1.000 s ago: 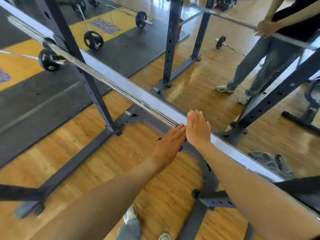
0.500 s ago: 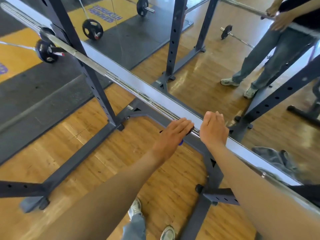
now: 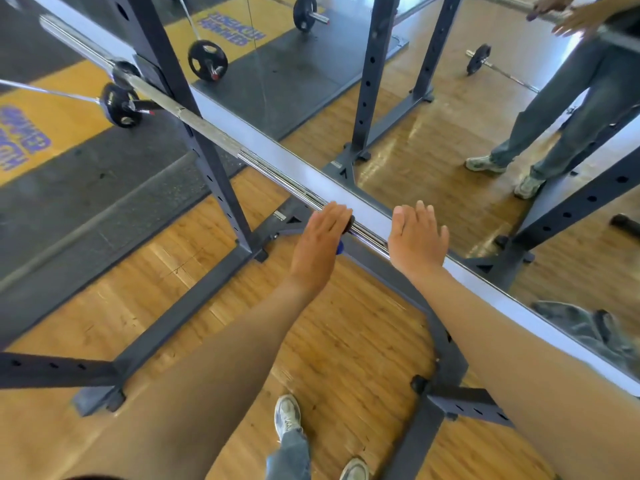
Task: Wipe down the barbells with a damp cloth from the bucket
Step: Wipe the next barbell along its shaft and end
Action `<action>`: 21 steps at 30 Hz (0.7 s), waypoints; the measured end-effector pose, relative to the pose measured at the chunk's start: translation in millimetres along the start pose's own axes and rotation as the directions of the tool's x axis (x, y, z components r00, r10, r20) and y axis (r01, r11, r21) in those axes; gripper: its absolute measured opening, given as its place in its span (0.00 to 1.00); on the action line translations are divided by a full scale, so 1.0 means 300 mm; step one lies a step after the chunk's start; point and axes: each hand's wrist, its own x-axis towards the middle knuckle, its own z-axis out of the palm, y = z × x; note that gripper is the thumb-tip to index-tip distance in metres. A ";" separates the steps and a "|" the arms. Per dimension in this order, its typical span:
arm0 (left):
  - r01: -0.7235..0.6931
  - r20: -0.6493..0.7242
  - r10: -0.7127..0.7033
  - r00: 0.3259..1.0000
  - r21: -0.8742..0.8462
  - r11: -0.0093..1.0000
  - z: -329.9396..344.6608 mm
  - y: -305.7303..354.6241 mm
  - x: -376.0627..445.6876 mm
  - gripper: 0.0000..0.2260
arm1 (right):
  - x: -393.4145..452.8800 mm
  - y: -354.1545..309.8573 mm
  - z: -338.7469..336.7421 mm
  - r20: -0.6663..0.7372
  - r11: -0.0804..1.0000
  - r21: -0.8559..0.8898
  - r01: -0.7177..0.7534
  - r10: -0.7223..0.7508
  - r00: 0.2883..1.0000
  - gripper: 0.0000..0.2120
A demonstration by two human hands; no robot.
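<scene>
A chrome barbell [image 3: 277,174] lies across a dark grey squat rack [image 3: 207,157], just in front of a wall mirror. My left hand [image 3: 318,244] lies over the bar with a dark cloth [image 3: 348,224] under its fingers; the cloth's end sticks out past the fingertips and a blue bit shows below the palm. In the mirror that hand is wrapped round the bar and cloth. To its right, apart from it, my right hand [image 3: 415,240] rests on the bar with straight fingers. No bucket is in view.
The rack's base beams [image 3: 180,317] cross the wood floor around my feet [image 3: 287,414]. A second barbell with a small black plate [image 3: 121,105] lies on the black and yellow mat at the left. The mirror [image 3: 450,140] reflects my legs and a grey bag.
My hands were touching side by side on the bar; the right hand has slid right along it, leaving a gap. The left hand's fingers now reach over the bar.
</scene>
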 end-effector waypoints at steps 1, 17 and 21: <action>0.086 -0.031 -0.086 0.996 0.009 0.996 -0.020 -0.057 0.027 0.32 | 0.011 -0.016 0.013 0.016 1.000 0.002 0.002 -0.002 1.000 0.31; 0.194 -0.112 -0.199 0.974 -0.053 0.980 -0.096 -0.258 0.130 0.26 | 0.078 -0.217 0.098 0.037 0.998 -0.041 0.056 -0.054 0.998 0.37; 0.088 -0.043 -0.094 0.995 -0.133 0.987 -0.007 -0.043 0.048 0.26 | 0.080 -0.217 0.120 -0.055 0.993 -0.106 0.052 -0.058 0.997 0.40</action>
